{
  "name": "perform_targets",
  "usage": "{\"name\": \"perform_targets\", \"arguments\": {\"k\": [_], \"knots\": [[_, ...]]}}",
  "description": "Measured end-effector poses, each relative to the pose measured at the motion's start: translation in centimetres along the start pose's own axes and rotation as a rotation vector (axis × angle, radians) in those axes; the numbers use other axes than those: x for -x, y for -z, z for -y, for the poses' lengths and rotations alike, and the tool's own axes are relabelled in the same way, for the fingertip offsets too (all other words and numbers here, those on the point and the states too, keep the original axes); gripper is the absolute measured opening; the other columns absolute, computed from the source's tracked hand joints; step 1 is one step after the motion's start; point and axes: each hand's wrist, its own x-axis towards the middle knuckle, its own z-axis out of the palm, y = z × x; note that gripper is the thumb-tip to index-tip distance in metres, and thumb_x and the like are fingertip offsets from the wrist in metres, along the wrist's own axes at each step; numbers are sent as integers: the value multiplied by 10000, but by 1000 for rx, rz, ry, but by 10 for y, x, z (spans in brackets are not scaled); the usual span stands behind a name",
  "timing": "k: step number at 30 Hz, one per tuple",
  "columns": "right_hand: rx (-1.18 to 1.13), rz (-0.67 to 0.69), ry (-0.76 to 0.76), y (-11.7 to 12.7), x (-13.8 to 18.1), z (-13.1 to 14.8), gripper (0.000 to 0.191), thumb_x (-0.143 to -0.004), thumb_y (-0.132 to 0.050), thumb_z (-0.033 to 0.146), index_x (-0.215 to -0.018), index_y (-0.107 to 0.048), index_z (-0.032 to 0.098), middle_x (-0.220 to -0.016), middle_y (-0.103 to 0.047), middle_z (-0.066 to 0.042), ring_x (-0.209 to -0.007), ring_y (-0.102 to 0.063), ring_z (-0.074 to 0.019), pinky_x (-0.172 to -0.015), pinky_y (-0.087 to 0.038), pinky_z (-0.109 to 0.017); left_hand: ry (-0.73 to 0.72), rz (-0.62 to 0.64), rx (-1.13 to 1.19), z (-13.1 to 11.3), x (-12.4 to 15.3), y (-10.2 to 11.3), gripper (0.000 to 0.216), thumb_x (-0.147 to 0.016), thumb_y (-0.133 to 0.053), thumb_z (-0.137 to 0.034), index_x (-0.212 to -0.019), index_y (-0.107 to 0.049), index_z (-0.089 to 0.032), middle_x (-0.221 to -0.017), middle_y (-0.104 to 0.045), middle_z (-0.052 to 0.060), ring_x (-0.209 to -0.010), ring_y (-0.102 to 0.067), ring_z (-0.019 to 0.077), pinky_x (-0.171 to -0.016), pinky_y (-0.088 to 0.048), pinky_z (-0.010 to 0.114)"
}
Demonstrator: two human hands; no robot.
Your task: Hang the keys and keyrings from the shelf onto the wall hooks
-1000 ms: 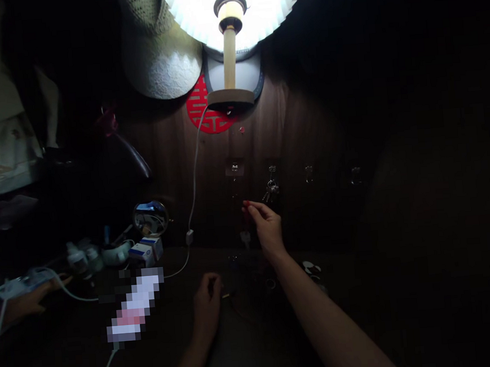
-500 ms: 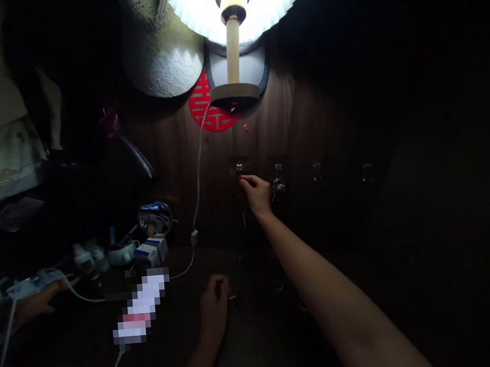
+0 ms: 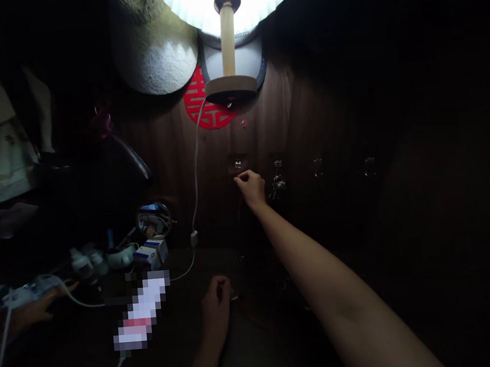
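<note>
Up on the dark wood-veneer wall panel (image 3: 299, 117), right hand (image 3: 250, 188) raised high at the end of a bare outstretched arm, thumb and fingers (image 3: 240, 178) drawn into a tight pinch. Whatever sits in that pinch, if anything, too small and dark to tell. Directly at the hand's 12 o'clock and just clear of the fingertips, a small clear adhesive wall hook (image 3: 238, 164); at its 3 o'clock, close by, a bunch of keys (image 3: 277, 187) hanging from a second hook. Farther along at 3 o'clock, two more clear hooks (image 3: 318, 167), well apart from the hand. Overhead at about 12 o'clock, a pleated wall lamp (image 3: 225, 15) above a red paper-cut character (image 3: 208, 102), with a white cord (image 3: 195, 170) running down the panel. Low on the worktop (image 3: 72, 355), left hand (image 3: 215, 305) curled and resting, fingers loosely closed, any hold unclear; at its 3 o'clock, a tiny yellow-tipped object (image 3: 235, 298), just beside it. At its 9 o'clock, a pixelated white-and-pink object (image 3: 141, 310). Far off at 9 o'clock, another person's hand (image 3: 35, 314) beside a white power strip (image 3: 24, 294), near small bottles (image 3: 84, 265) and boxes (image 3: 151, 254).
</note>
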Motion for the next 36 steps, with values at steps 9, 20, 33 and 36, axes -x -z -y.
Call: {"name": "perform_targets", "arguments": {"k": [9,20,33,36], "knots": [[7,82,-32,6,22,-18,13,-737,-596,212,-726,-595,204,-737,-643,10,-720,-595,-155,-697,-424,-266,6,-2,5,3,0,-1,274,-792,-475,-461,-795,-582,-209,-634,-634,-5,-626,-625,169,-593,-472,260],[-74,248,56,31,91,-54,170,-753,-521,178,-874,-637,207,-885,-654,-17,-820,-607,-159,-736,-461,-285,-20,-9,-70,2,0,1,280,-795,-456,-456,-796,-594,-212,-687,-652,4,-666,-627,177,-621,-473,269],[-12,643,35,89,194,-98,193,-779,-477,120,-830,-638,214,-912,-653,-35,-889,-606,-168,-819,-451,-300,-32,9,-96,2,1,-1,244,-788,-464,-429,-774,-589,-220,-686,-648,-7,-659,-620,167,-625,-470,264],[26,699,33,99,208,-103,185,-784,-481,119,-828,-635,213,-945,-646,-41,-941,-591,-177,-861,-436,-309,-25,37,-112,5,0,-1,249,-789,-464,-435,-775,-590,-220,-700,-650,-6,-675,-623,166,-643,-469,264]]}}
